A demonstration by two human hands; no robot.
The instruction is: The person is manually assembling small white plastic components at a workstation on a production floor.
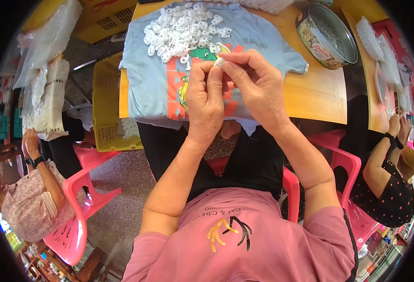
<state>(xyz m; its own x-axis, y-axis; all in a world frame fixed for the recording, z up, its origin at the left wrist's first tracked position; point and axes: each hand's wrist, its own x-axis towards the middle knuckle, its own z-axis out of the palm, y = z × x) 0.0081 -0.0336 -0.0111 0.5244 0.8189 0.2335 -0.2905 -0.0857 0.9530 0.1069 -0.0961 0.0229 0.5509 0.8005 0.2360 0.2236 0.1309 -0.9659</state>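
My left hand (205,96) and my right hand (254,82) meet above a light blue shirt (143,70) spread on the wooden table (315,94). Together the fingertips pinch one small white plastic piece (219,61). Just beyond my hands, a heap of several similar white plastic pieces (181,30) lies on the shirt. The part of the piece inside my fingers is hidden.
A round metal tin (327,35) stands at the table's right back. A yellow plastic crate (106,105) sits left of the table. Pink plastic chairs (82,188) stand at left and right. One person sits at the left (33,197), another at the right (390,178).
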